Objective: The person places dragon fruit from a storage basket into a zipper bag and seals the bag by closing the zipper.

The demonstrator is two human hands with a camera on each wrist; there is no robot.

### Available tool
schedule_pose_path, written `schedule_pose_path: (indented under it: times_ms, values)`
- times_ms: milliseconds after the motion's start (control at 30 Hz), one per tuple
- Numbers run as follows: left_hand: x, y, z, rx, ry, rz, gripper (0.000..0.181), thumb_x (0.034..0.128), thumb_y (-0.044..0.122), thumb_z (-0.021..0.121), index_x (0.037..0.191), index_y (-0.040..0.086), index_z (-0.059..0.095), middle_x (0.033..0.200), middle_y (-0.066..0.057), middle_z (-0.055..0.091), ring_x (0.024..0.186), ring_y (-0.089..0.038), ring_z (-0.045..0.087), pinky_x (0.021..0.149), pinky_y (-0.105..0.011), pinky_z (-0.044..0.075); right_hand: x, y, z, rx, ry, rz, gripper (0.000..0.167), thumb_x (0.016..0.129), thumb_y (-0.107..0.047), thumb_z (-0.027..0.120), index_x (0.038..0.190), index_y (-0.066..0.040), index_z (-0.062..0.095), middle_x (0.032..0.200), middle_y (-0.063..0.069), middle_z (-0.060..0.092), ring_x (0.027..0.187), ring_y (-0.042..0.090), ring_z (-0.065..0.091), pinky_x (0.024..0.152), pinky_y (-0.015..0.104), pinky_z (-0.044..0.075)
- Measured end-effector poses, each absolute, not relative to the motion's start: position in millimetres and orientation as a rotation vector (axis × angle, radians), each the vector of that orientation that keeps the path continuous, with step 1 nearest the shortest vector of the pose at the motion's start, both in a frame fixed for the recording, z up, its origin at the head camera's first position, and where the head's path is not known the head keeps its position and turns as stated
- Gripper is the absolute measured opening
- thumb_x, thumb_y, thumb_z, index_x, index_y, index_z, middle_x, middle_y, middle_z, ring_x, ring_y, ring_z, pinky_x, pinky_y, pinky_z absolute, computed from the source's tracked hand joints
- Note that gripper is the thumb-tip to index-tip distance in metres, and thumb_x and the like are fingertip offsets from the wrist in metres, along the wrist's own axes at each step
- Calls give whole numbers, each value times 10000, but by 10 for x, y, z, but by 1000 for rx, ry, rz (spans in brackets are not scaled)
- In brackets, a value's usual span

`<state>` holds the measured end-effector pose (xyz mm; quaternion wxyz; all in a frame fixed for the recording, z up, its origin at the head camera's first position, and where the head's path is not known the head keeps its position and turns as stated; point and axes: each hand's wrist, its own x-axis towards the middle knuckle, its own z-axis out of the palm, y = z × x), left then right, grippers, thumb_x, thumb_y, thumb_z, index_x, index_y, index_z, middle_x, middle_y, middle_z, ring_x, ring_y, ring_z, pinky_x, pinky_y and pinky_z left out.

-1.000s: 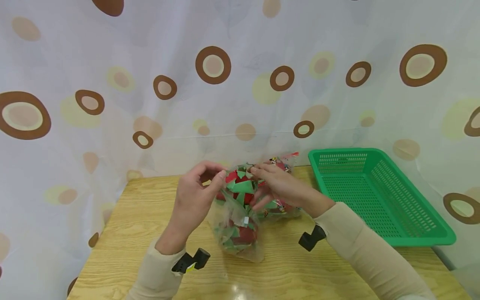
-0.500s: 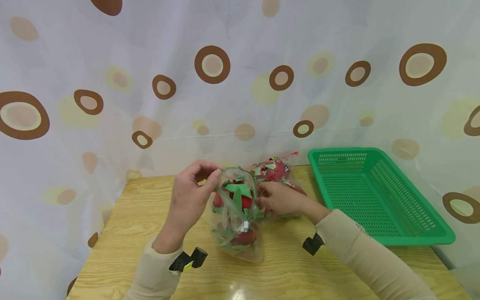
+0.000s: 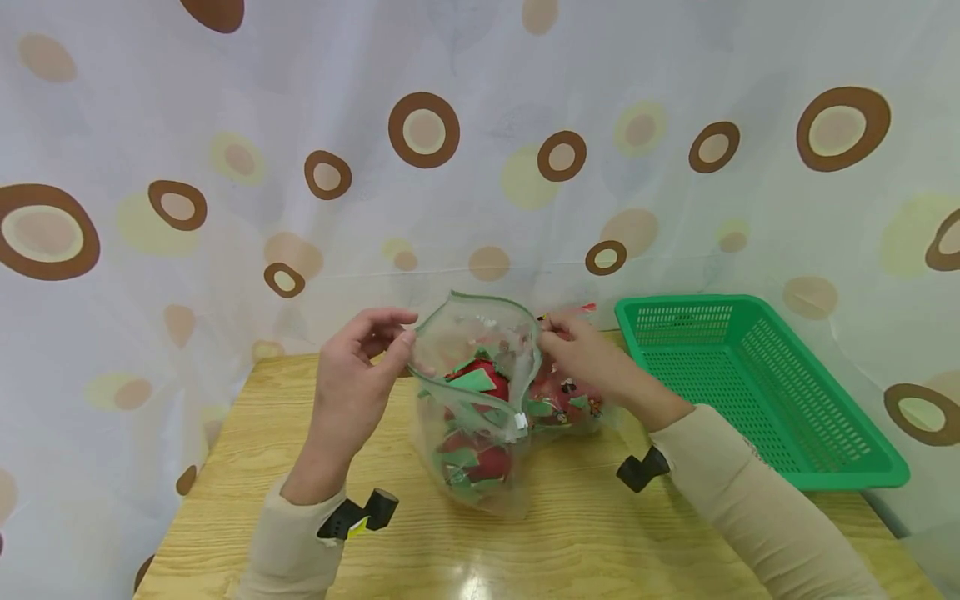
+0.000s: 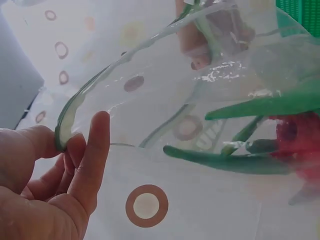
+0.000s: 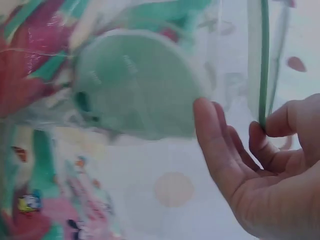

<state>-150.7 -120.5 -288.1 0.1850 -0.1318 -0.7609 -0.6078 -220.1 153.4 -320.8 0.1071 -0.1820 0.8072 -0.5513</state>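
Note:
A clear zip bag (image 3: 431, 433) with a green rim stands upright on the table, its mouth spread wide. My left hand (image 3: 356, 387) pinches the rim on the left between thumb and a curled finger; in the left wrist view the index finger (image 4: 95, 157) stays straight. At the right side of the mouth, my right hand (image 3: 592, 358) pinches the green rim, as the right wrist view confirms. Red and green objects (image 3: 480, 379) lie inside, their kind unclear through the plastic. A white slider (image 3: 522, 422) sits at the near right of the rim.
Behind the right hand lies a second clear bag (image 3: 566, 404), printed with cartoon figures and filled with red and green things. A green perforated basket (image 3: 843, 468) stands at the right of the wooden table (image 3: 300, 433). A patterned curtain (image 3: 450, 217) hangs behind.
The right hand left the bag's front, passed beside the printed bag, and now holds the right rim. The left hand shifted slightly left. The bag's mouth has widened and risen.

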Motion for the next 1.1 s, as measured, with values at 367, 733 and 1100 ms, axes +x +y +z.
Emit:
schedule_pose_path:
  times_ms: [367, 733, 1100]
  values:
    - [-1522, -1314, -2880, -287, -2088, -1885, 187, 959, 71, 628, 1141, 68, 670, 875, -61, 555, 674, -204, 641, 691, -403, 625, -2239, 1705, -2819, -490, 2446, -1813, 293, 1057, -228, 382, 935, 19, 481, 917, 102, 536, 802, 194, 660, 679, 335, 603]
    - [-1648, -1327, -2878, -294, -2164, -1874, 199, 983, 120, 604, 1162, 57, 663, 956, -107, 574, 699, -192, 657, 730, -373, 625, -2173, 1742, -2799, -551, 2329, -1788, 276, 1052, -210, 407, 932, 18, 505, 868, 121, 513, 739, 299, 670, 729, 458, 618]
    - [-1809, -1379, -2840, -340, -2241, -1649, 199, 996, 165, 599, 1170, 88, 660, 1068, -84, 632, 799, -147, 656, 725, -281, 615, -1914, 1784, -2729, -644, 2288, -1643, 200, 1008, -150, 526, 924, 20, 589, 823, 140, 639, 685, 313, 708, 713, 427, 614]
